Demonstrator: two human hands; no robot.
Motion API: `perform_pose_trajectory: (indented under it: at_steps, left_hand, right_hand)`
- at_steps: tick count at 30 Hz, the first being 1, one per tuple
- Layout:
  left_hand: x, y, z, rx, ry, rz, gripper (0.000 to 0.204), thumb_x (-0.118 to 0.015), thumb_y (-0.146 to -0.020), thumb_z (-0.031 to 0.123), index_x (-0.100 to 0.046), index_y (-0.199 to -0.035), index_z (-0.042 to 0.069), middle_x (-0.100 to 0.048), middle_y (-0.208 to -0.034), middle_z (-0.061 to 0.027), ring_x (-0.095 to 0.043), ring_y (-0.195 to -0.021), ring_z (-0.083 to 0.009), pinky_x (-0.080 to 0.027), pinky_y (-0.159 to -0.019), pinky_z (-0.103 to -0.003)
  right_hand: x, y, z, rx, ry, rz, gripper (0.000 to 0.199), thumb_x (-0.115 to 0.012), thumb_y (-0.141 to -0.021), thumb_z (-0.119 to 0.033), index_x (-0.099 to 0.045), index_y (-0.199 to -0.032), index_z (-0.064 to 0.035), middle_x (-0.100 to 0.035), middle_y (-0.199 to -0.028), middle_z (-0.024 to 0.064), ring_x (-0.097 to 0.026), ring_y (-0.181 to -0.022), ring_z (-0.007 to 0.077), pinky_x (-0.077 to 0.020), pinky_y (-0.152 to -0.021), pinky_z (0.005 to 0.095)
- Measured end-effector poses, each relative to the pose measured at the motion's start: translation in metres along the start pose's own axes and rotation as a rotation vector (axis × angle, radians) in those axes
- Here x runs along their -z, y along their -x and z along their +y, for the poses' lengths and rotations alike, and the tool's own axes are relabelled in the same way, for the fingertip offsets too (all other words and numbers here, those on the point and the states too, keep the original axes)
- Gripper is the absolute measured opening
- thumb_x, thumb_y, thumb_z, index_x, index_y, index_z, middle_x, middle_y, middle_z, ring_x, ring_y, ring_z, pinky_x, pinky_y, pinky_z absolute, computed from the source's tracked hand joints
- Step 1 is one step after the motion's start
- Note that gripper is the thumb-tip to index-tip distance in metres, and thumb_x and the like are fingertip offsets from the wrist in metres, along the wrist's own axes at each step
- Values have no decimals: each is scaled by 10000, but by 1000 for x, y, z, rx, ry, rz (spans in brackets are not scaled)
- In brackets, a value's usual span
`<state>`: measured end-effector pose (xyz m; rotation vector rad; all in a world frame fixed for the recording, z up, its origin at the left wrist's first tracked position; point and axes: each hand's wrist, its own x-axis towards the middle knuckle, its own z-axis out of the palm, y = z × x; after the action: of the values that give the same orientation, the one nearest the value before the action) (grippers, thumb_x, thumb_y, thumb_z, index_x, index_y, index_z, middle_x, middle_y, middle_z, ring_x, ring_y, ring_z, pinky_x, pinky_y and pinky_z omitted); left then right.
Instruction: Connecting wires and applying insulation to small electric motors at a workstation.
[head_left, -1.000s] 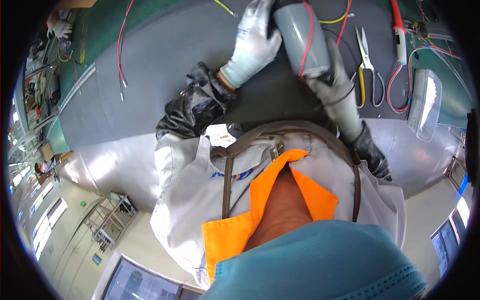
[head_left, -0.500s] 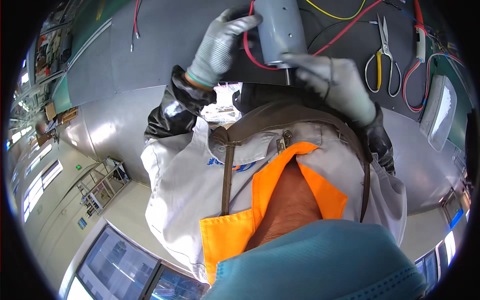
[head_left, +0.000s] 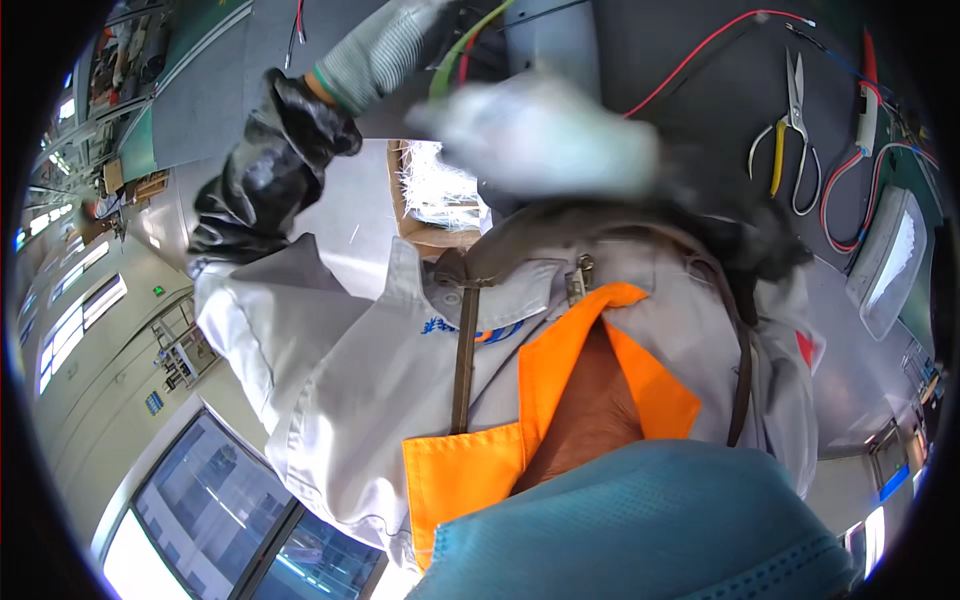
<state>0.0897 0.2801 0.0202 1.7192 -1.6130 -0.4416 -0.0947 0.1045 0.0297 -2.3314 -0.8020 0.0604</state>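
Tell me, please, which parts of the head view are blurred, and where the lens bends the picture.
In the head view the right hand in its grey glove is smeared by motion blur; the scissors and red wire stay sharp; the window frames curve toward the dark fisheye rim.

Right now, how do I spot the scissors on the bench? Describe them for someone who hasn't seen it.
Look at the dark mat on the bench, toward its right side. Between the red wire looping across the mat and the clear plastic tray lie the scissors, blades pointing away. Bare metal throughout, unlike the yellow-handled pliers touching their left side.
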Motion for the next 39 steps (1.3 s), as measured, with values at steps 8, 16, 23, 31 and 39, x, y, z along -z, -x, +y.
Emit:
perform_pose_trajectory:
  at_steps: [8,16,23,31,39]
  left_hand:
    - [-26,-71,87,1101,282,55,527,-446,-1070,579,-581,-1004,73,-430,-705,64,-348,-526,-36,-298,-478,-229]
    - [-43,-47,56,1025,377,391,495,-526,-1039,595,-486,-833,147,-339,-625,104,-282,-478,-14,-225,-414,-222]
    - [-61,-82,91,1033,446,345,450,-569,-1036,552,-537,-891,127,-364,-645,111,-302,-477,-1,-245,-415,-212]
    - [-58,-80,112,1075,593,162,337,-549,-1076,444,-530,-911,151,-367,-656,116,-313,-494,-1,-240,-430,-209]
    - [-22,-92,97,1110,638,-240,360,-684,-985,429,-545,-971,97,-447,-666,70,-433,-471,-30,-321,-408,-210]
  right_hand:
    - [-71,-43,-46,358,-538,-349,301,-665,-959,-198,-710,-1227,-68,-733,-1110,130,-712,-943,258,-570,-837,356]
    - [127,193,43,-176,-630,553,335,-698,-963,-226,-715,-1226,-18,-743,-1118,34,-717,-977,160,-568,-871,309]
    - [219,452,112,-1548,723,773,444,-624,-963,-419,-702,-1291,-131,-762,-1131,117,-720,-1050,289,-539,-920,367]
    - [209,431,153,-1464,770,830,166,-731,-786,-155,-766,-916,-58,-715,-825,213,-700,-765,389,-548,-745,464]
    - [217,378,84,-1107,906,1447,117,-715,-922,-159,-734,-959,-50,-714,-790,118,-645,-611,230,-524,-623,354]
